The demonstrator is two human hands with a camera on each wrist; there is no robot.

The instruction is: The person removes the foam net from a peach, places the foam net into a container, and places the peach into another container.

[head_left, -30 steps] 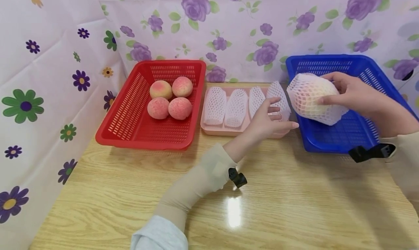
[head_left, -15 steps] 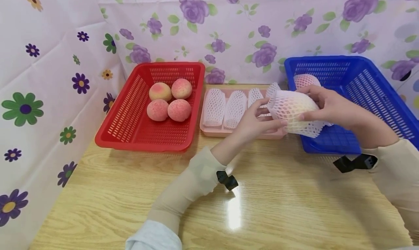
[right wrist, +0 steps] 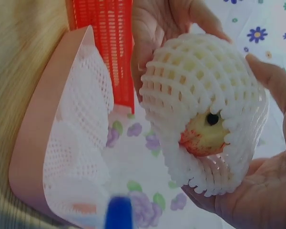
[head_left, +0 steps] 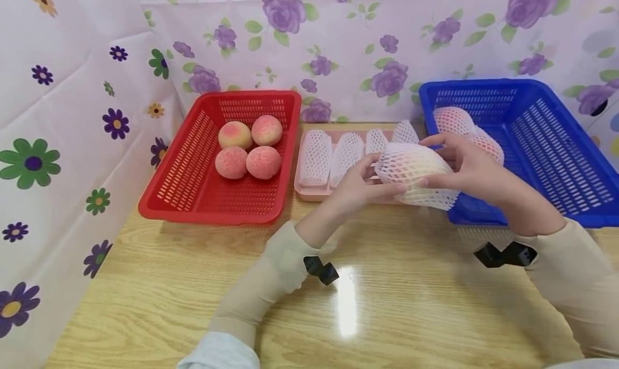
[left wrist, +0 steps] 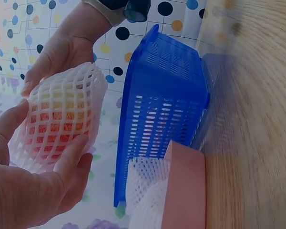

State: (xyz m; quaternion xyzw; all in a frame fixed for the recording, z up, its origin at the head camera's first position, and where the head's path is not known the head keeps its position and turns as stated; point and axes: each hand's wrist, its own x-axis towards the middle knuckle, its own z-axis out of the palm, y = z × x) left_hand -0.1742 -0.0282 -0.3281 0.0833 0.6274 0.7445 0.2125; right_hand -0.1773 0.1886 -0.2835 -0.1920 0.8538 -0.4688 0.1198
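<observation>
1. Your right hand (head_left: 476, 170) has carried the netted peach (head_left: 416, 170) leftward from over the blue basket (head_left: 561, 138); your left hand (head_left: 358, 185) now meets it.
2. Both hands curve fingers and thumb round it, partly spread to its width.
3. It is raised above the table (head_left: 396, 288), near the right end of the pink tray (head_left: 311, 196) with foam nets (head_left: 316, 158).
4. Four bare peaches (head_left: 263, 162) lie in the red basket (head_left: 208, 215).

Right hand (head_left: 474, 167) partly hides netted peach (head_left: 411, 167); blue basket (head_left: 556, 143) cropped, 3 o'clock — right wrist view: blurred blue thing (right wrist: 119, 213), 6 o'clock.
</observation>
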